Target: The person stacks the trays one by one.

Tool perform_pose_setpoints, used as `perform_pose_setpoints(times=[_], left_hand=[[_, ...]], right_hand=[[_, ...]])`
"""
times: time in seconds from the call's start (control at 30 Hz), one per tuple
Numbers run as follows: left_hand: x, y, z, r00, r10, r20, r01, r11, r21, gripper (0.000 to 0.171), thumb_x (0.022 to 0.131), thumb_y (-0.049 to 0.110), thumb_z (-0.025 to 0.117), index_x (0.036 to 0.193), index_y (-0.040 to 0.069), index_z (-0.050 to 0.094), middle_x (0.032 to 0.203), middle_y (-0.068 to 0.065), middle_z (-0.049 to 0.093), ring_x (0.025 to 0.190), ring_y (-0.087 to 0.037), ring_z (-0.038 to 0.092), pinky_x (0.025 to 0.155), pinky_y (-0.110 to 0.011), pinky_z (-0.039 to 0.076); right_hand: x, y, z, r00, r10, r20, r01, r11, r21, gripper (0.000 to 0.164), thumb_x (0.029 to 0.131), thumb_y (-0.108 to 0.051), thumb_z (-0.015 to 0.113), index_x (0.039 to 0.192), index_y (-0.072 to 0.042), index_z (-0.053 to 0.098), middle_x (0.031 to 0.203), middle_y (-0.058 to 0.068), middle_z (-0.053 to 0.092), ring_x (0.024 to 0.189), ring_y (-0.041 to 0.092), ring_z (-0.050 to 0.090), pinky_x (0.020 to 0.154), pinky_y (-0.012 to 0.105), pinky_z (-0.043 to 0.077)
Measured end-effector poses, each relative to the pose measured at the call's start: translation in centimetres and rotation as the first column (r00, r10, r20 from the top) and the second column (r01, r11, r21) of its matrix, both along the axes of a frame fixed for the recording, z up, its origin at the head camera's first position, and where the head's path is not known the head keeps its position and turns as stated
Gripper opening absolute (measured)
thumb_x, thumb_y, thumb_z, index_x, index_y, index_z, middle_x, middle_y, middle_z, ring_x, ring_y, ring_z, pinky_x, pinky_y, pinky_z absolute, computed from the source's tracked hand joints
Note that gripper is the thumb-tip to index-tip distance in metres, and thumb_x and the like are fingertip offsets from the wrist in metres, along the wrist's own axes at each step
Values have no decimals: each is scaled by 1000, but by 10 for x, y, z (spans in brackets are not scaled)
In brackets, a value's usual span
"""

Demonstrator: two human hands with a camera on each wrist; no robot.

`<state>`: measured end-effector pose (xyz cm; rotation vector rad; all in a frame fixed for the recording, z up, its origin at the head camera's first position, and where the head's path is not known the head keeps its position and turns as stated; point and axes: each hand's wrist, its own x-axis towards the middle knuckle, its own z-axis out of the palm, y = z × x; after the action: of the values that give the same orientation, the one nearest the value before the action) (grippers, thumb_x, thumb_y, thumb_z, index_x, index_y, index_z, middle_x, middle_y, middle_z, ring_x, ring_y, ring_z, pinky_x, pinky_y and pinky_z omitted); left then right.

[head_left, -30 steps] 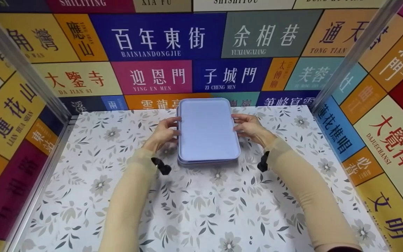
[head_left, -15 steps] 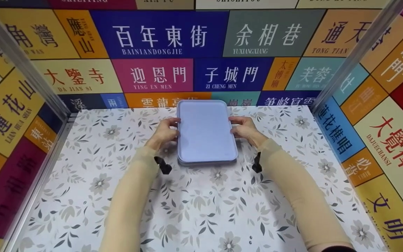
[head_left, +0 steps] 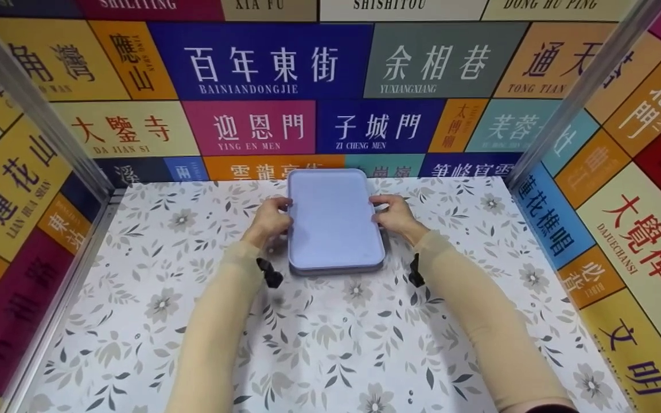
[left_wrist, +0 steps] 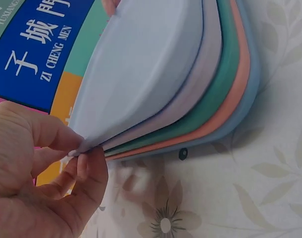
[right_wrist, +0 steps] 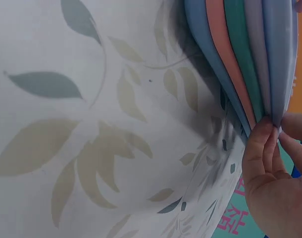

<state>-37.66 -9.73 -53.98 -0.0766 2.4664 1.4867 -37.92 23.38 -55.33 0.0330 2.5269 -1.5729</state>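
Observation:
A pale blue rectangular tray point(head_left: 335, 221) tops a stack of similar trays near the far edge of the table. Beneath it, the left wrist view shows the edges of a lilac tray point(left_wrist: 210, 59), a green tray point(left_wrist: 226, 64), a coral tray point(left_wrist: 241, 69) and a blue tray point(left_wrist: 254, 74). My left hand point(head_left: 271, 219) pinches the pale blue tray's rim on its left side, thumb and fingers meeting at the edge. On the opposite side my right hand point(head_left: 397, 217) pinches the same rim, fingertips close by the lilac edge.
A white cloth with a leaf and flower print point(head_left: 319, 344) covers the table. Behind it stands a wall of coloured panels point(head_left: 261, 60) with lettering. Metal posts point(head_left: 571, 97) rise at the back corners, and further panels flank both sides.
The pale blue tray has shifted slightly left and appears lower over the stack. My right hand has moved left with it, while my left hand has stayed nearly in place.

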Motion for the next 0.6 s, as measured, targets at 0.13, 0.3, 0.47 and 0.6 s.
perform_pose_setpoints(times=[0.13,0.3,0.47,0.6], left_hand=[[1,-2,-3,1000,20,-4,-19,997,81,77,85,-14,54,160,3,59,153,-24,57,118,-29,62,87,-37,68],[4,-8,-8,1000,12,-4,-11,994,105,80,88,-12,59,165,8,55,153,-25,57,108,-28,63,88,-40,67],[-10,-27,-33,990,-40,-138,37,999,-26,71,97,7,70,166,13,54,148,-21,65,107,-26,71,91,-38,67],[-7,-44,-30,959,-51,-278,1,984,-179,66,104,19,68,167,9,52,150,-23,67,123,-36,74,112,-49,62]], right_hand=[[-1,-2,1,1000,-7,-28,9,999,52,62,94,8,64,155,0,65,152,26,66,94,13,70,74,19,61],[2,-4,3,999,-7,-39,10,997,79,55,97,4,65,151,-2,69,150,26,68,109,23,73,76,18,59],[11,2,4,997,-5,-75,11,997,76,51,100,1,65,151,-1,69,144,27,71,95,16,71,74,17,59],[17,15,9,993,-8,-118,18,996,88,46,107,-7,65,153,1,66,141,28,72,88,18,71,69,17,58]])
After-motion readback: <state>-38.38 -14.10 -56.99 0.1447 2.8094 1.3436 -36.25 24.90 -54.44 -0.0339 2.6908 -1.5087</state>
